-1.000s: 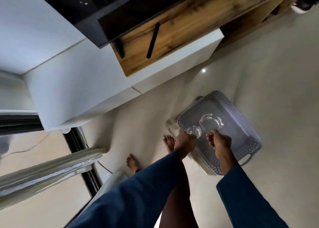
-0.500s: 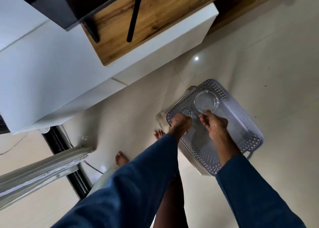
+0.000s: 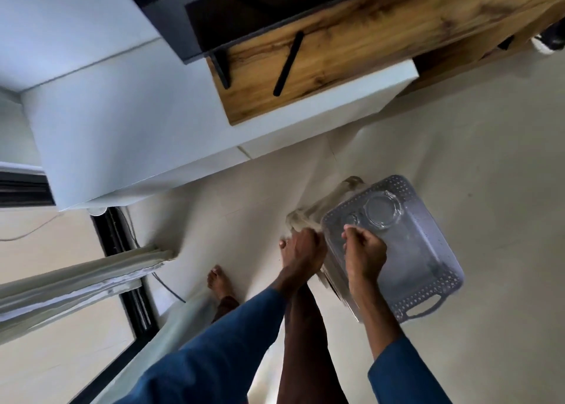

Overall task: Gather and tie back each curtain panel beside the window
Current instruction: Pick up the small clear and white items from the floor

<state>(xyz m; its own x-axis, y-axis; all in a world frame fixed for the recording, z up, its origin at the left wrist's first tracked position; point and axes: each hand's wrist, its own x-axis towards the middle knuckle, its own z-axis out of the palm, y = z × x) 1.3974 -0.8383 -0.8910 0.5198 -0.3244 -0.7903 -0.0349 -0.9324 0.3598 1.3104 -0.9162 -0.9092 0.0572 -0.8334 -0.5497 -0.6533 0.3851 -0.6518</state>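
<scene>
Here the left hand [image 3: 302,252] and right hand [image 3: 365,252] curl at the basket [image 3: 434,301] rim

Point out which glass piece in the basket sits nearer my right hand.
The smaller clear glass, just beyond the fingers of the right hand; the larger round dish lies farther along the basket.

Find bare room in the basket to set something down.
Free: basket bottom between the large glass dish and the handle end; floor tile beyond its right side. Crowded: far end and left edge, with small glass dish, left hand, right hand.
</scene>
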